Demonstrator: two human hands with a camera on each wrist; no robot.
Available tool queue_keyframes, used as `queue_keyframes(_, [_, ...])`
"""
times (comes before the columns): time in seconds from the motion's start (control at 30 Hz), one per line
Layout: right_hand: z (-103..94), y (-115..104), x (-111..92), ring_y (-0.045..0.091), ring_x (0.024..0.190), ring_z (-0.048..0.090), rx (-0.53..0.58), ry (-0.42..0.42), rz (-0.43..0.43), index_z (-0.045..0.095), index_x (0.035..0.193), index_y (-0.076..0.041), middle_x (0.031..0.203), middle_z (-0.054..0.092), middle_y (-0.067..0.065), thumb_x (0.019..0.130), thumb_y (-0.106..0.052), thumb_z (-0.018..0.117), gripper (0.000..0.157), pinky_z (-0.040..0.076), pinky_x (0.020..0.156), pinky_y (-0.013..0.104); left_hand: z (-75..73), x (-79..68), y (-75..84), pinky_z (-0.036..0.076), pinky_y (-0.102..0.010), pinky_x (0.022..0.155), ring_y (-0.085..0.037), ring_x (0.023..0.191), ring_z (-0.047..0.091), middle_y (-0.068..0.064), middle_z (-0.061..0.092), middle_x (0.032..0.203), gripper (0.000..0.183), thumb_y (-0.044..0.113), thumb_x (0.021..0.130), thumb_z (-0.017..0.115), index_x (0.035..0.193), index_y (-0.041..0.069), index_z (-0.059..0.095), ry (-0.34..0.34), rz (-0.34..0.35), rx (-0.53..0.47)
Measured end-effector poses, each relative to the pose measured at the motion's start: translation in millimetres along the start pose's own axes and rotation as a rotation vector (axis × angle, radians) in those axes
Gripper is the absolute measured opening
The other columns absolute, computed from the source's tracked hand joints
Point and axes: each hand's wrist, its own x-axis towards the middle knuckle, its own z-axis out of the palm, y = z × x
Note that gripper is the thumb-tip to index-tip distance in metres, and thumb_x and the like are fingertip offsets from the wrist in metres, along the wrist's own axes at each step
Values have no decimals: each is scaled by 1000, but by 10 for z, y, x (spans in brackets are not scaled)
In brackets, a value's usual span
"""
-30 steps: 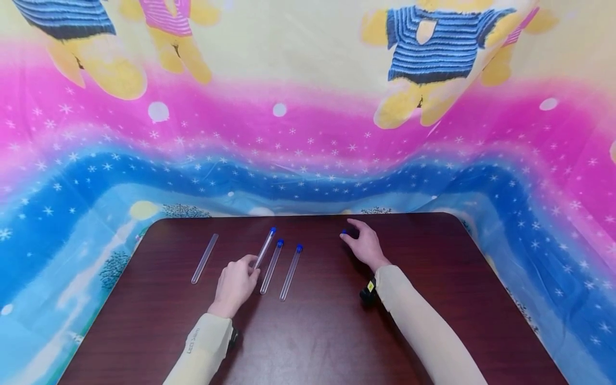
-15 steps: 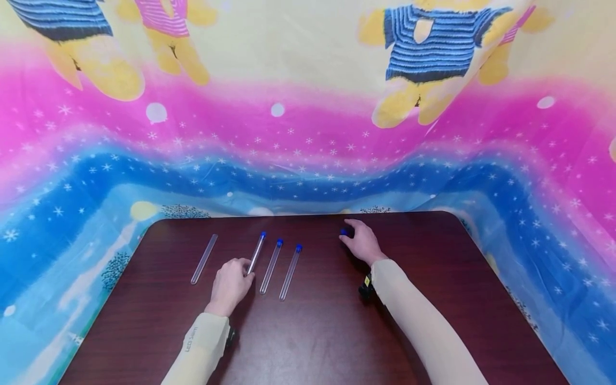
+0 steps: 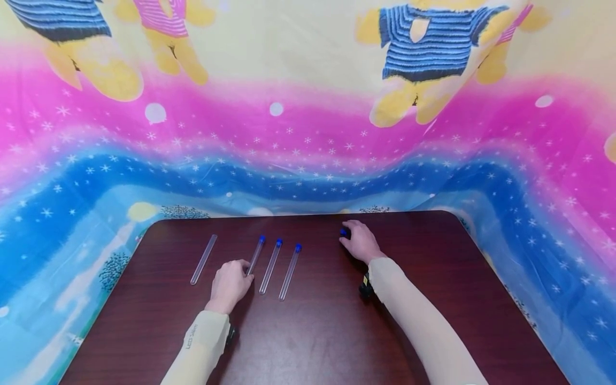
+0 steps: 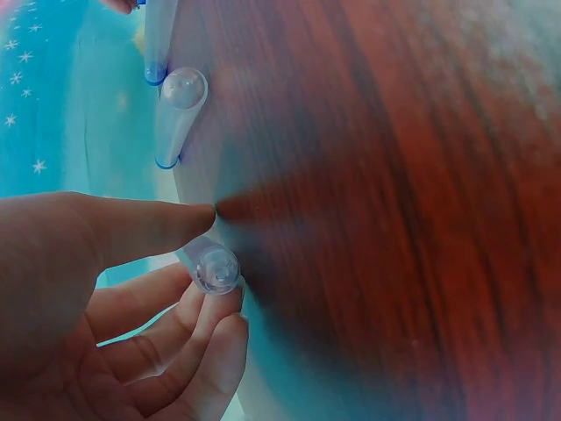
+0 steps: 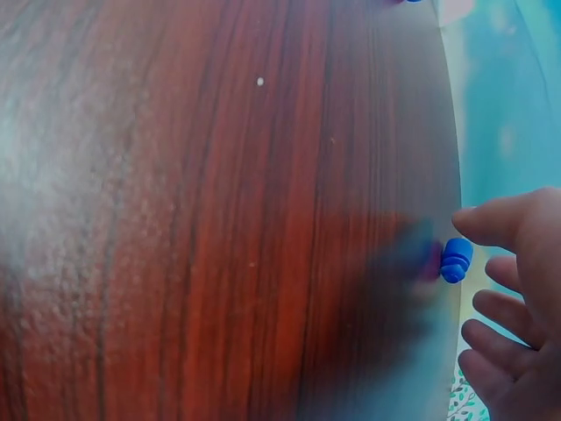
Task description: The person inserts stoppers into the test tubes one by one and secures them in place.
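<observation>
My left hand [image 3: 230,286] is at the lower end of a clear test tube [image 3: 256,254] with a blue cap, pinching it between thumb and fingers. In the left wrist view, the tube's rounded bottom [image 4: 217,268] shows below the thumb [image 4: 166,230]. To its right lie two more blue-capped test tubes, a middle one [image 3: 271,267] and a right one [image 3: 290,272]. An uncapped test tube [image 3: 203,260] lies farther left. My right hand [image 3: 362,243] hovers round a small blue cap [image 5: 456,260] on the table, its thumb and fingers spread apart from it.
The dark wooden table [image 3: 317,331] has rounded far corners. A patterned cloth [image 3: 308,133] with bears and snowflakes hangs behind and around it. A tiny white speck [image 5: 260,82] is on the tabletop in the right wrist view.
My left hand has moved slightly left and brought the capped tube down to the table, left of the other two capped tubes. The right hand has stayed nearly in place by the blue cap.
</observation>
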Motion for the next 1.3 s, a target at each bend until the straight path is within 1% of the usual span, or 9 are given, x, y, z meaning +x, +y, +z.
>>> queue_keyframes(0.17, [10,15,-6,40,131,49,-3,7,12,57,141,1,143,51,23,98,-19,71,50,41,105,53,19,5,-4,54,-51,64,-32,75,68,-7,73,90,28,17,85,81,111,6,77,-11,-23,-3])
queue_keyframes(0.3, [31,32,-4,39,128,50,-8,24,5,61,138,0,139,53,22,97,-19,72,46,42,104,53,30,12,-12,54,-51,65,-31,75,68,-8,73,91,28,18,85,81,111,7,77,-14,-32,-2])
queue_keyframes(0.43, [51,42,-8,39,127,51,-19,33,-9,64,135,-1,138,54,21,97,-19,72,43,43,103,52,34,14,-16,54,-52,66,-32,78,68,-8,73,92,28,18,85,81,110,7,77,-14,-36,1])
queue_keyframes(0.6, [57,33,-16,38,126,51,-14,36,-7,64,135,-2,137,54,20,96,-19,72,42,43,103,52,33,12,-12,54,-53,66,-35,80,69,-8,73,93,28,19,85,81,110,7,77,-6,-31,7])
queue_keyframes(0.8, [83,18,-4,38,126,52,-20,38,-9,64,136,-4,138,54,20,96,-19,72,43,43,103,53,37,14,-17,55,-52,66,-33,79,69,-10,74,95,31,20,85,83,112,6,76,-6,-27,5])
queue_keyframes(1.03, [104,6,3,38,125,53,-20,43,-11,64,136,-4,137,55,20,96,-19,72,43,44,102,52,38,15,-22,55,-52,67,-35,80,69,-12,74,97,33,20,84,83,112,5,76,6,-21,8])
queue_keyframes(1.3, [106,-7,6,36,120,55,-30,49,2,67,132,-6,132,58,19,96,-19,73,39,45,100,51,33,20,-20,55,-52,69,-35,82,69,-14,74,99,40,21,83,84,117,2,74,3,-27,21])
